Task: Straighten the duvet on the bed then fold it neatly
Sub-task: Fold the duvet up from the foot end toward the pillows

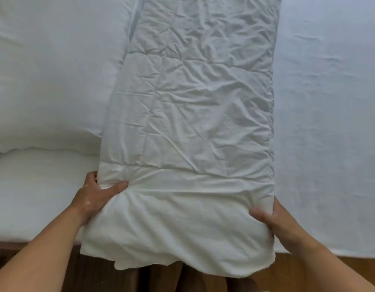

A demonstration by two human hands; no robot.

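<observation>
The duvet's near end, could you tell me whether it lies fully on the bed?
No, the near end of the duvet hangs past the bed edge, with both hands gripping its sides.

Both bare forearms are stretched forward; the left hand (93, 192) and right hand (273, 220) are clamped shut, thumbs laid on top.

The duvet (190, 127) lies on the bed (329, 123), its near end overhanging the edge, between 2 hands (96, 194), with pillows (45, 81) left.
</observation>
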